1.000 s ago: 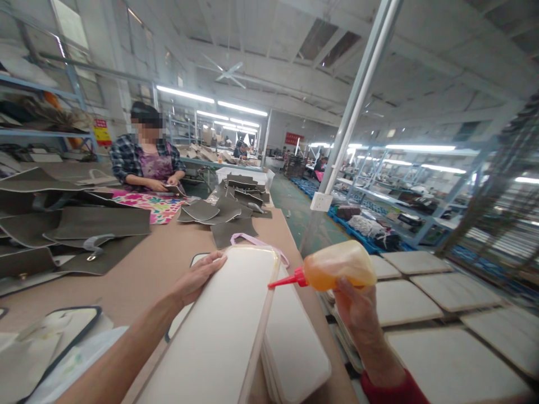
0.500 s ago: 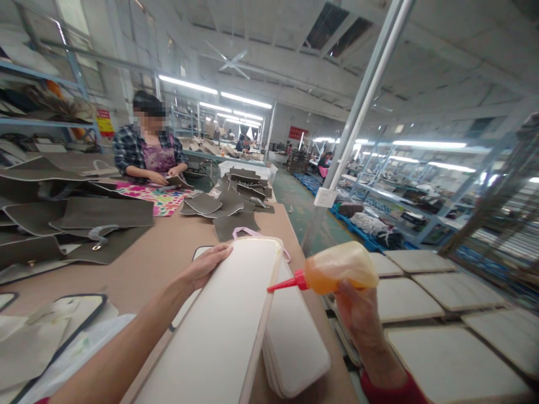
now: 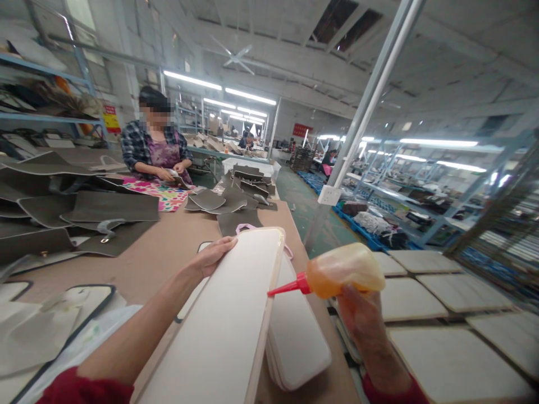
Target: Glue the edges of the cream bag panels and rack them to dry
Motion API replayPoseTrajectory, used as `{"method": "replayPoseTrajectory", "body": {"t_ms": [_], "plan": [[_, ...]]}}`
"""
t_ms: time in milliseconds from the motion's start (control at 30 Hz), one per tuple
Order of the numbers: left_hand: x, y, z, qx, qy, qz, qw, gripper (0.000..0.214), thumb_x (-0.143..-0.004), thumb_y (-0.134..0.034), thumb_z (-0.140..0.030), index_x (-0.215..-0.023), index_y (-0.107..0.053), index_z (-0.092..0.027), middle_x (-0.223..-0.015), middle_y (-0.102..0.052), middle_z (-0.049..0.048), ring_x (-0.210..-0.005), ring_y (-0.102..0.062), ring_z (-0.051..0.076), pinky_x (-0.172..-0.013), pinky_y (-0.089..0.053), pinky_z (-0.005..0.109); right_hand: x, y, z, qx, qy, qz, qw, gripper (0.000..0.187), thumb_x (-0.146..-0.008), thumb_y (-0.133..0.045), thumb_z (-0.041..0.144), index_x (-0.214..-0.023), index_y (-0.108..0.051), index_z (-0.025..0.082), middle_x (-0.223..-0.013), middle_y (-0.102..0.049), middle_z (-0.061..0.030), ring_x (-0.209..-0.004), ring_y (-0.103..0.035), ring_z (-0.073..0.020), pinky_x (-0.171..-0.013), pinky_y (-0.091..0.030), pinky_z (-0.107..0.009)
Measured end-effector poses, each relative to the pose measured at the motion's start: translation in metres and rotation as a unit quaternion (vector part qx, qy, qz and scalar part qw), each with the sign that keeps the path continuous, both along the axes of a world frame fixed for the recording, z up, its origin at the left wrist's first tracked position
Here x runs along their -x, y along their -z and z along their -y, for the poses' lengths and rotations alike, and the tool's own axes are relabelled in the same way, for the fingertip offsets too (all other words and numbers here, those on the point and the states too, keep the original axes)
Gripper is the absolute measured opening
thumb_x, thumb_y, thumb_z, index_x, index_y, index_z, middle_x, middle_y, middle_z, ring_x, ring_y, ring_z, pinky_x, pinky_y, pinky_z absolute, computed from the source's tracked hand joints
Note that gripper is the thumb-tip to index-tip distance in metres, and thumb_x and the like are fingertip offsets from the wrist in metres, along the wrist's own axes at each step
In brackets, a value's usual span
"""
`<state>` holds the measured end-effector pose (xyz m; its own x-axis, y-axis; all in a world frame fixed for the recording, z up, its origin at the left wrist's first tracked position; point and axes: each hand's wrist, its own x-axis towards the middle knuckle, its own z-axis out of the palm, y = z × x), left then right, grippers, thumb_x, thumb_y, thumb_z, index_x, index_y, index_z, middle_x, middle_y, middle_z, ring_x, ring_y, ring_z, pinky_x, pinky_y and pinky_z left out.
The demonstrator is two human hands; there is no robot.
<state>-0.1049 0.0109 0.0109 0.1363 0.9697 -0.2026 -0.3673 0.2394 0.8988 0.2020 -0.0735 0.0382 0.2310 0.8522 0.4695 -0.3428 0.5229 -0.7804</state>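
Observation:
My left hand (image 3: pixel 215 255) grips the far left edge of a long white panel (image 3: pixel 227 303) with rounded corners, which is tilted up toward me. In my right hand (image 3: pixel 362 314) is a soft squeeze bottle (image 3: pixel 345 270) of amber glue, lying nearly on its side. Its red nozzle (image 3: pixel 290 286) points left, and the tip touches or almost touches the panel's right edge. A shiny line of glue shows along that edge near the far corner. Under the panel, to the right, lies a stack of similar white panels (image 3: pixel 298 342).
Dark grey leather-like pieces (image 3: pixel 109 207) are heaped on the brown table (image 3: pixel 177 233). Across it, a co-worker (image 3: pixel 155 146) handles a small piece. Rows of cream panels (image 3: pixel 455 353) lie to my right. A metal post (image 3: pixel 357 134) with a socket box stands beyond the table edge.
The bottle's nozzle has moved a little nearer me along the panel's right edge. The view has shifted slightly, and more of my left red sleeve shows.

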Motion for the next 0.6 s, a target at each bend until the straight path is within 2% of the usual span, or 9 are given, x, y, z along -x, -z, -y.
{"method": "replayPoseTrajectory", "body": {"t_ms": [200,367,467,600], "plan": [[0.002,0.003,-0.008,-0.002,0.005,0.004,1.0,0.023,-0.076,-0.082,-0.021,-0.078,-0.06,-0.014,-0.065,-0.068,0.0021,-0.051,-0.063,0.014,-0.046,-0.052,0.023,0.0,0.001,0.004,0.013,0.008,-0.011,1.0,0.034,-0.061,-0.09,0.025,-0.091,-0.074,0.026,-0.078,-0.077,-0.0004,-0.07,-0.07,-0.0178,-0.067,-0.059,-0.028],[0.003,0.003,-0.012,-0.005,-0.003,0.01,1.0,0.021,-0.077,-0.081,-0.019,-0.075,-0.06,-0.013,-0.061,-0.065,0.001,-0.048,-0.061,0.013,-0.044,-0.051,0.021,0.001,-0.001,0.006,0.024,0.013,-0.015,1.0,0.041,-0.057,-0.092,0.031,-0.093,-0.075,0.024,-0.074,-0.075,-0.0023,-0.068,-0.069,-0.0199,-0.063,-0.06,-0.031],[0.003,0.002,-0.014,-0.006,-0.009,0.012,1.0,0.02,-0.077,-0.08,-0.016,-0.073,-0.06,-0.013,-0.058,-0.062,-0.0013,-0.046,-0.06,0.012,-0.044,-0.051,0.021,0.001,0.0,0.007,0.027,0.016,-0.017,0.999,0.045,-0.054,-0.093,0.034,-0.094,-0.075,0.024,-0.074,-0.075,-0.0036,-0.069,-0.069,-0.022,-0.065,-0.061,-0.035],[0.003,0.001,-0.016,-0.004,-0.013,0.014,1.0,0.021,-0.078,-0.078,-0.013,-0.07,-0.059,-0.014,-0.055,-0.06,-0.0027,-0.047,-0.059,0.011,-0.044,-0.051,0.02,0.0,0.002,0.008,0.025,0.009,0.007,1.0,0.042,-0.059,-0.09,0.038,-0.094,-0.074,0.023,-0.072,-0.074,-0.0037,-0.069,-0.069,-0.0228,-0.07,-0.061,-0.038]]}}
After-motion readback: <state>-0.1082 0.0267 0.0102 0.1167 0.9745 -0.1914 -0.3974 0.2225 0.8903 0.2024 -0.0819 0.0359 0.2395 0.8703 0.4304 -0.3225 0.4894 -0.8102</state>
